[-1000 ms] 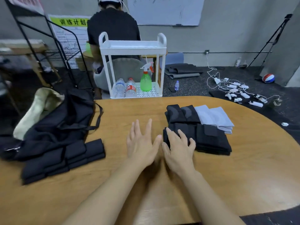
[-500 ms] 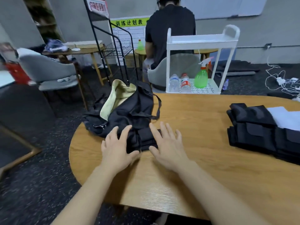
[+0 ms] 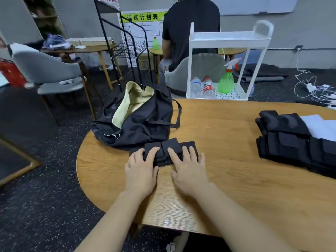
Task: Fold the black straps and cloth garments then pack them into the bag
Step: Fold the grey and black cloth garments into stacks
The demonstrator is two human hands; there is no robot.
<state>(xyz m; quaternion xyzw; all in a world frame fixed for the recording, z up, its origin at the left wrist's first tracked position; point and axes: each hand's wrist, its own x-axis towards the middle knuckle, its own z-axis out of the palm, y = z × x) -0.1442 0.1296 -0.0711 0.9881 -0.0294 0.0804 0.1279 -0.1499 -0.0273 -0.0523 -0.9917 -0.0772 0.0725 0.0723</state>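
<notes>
A small stack of folded black straps [image 3: 168,149] lies on the wooden table [image 3: 227,142] just in front of the black bag [image 3: 145,120]. The bag lies at the table's left end, its mouth open and showing a pale yellow lining. My left hand [image 3: 141,171] and my right hand [image 3: 189,170] lie flat side by side, fingers straight, fingertips resting on the near side of that stack. A bigger pile of folded black straps [image 3: 291,140] sits at the right, with folded pale cloth garments [image 3: 320,126] behind it.
A white trolley [image 3: 229,57] with bottles and a green spray bottle stands beyond the table's far edge. A person in black sits behind it. A black wire rack [image 3: 125,50], a grey chair [image 3: 51,73] and cables on the floor [image 3: 316,88] surround the table.
My view swung left from the right-hand pile to the bag. Both hands moved left to the small strap stack and now rest their fingertips on it.
</notes>
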